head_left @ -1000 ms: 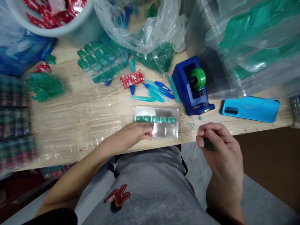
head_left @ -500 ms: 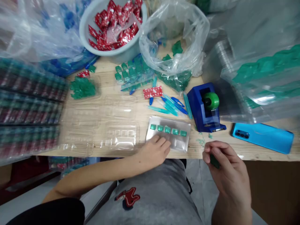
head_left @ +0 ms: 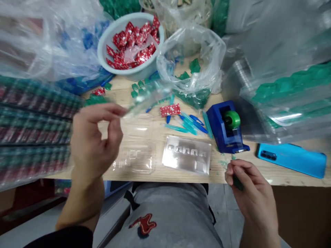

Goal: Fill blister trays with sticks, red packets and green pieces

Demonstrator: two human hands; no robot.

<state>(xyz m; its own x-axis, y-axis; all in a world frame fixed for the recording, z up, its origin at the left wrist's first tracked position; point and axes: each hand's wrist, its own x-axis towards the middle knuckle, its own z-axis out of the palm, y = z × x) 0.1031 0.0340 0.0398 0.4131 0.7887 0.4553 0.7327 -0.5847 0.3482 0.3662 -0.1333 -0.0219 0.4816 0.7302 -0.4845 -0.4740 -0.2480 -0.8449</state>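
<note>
My left hand [head_left: 99, 137] is raised over the left part of the table, thumb and forefinger pinched on the edge of a clear plastic tray [head_left: 144, 101]. Motion blurs the tray; its contents are hard to make out. To its right, on the table, lies a silver plate [head_left: 178, 165] with a row of square hollows along its upper part and a larger one at lower right. My right hand [head_left: 252, 193] is closed near the front edge, around a dark green piece [head_left: 238, 182] partly hidden by the fingers.
Clear trays [head_left: 137, 158] lie left of the plate. Behind are blue and teal pen-like pieces [head_left: 191, 124], a red packet [head_left: 170, 110] and a blue tape dispenser [head_left: 223, 127]. A tub [head_left: 103, 51] holds red packets. A phone [head_left: 292, 160] lies right; packed boxes [head_left: 36, 131] stack left.
My left hand has moved up and left from the silver plate, now with a clear tray in its grip. The green cubes seen over the plate are gone from there. The right hand stays closed.
</note>
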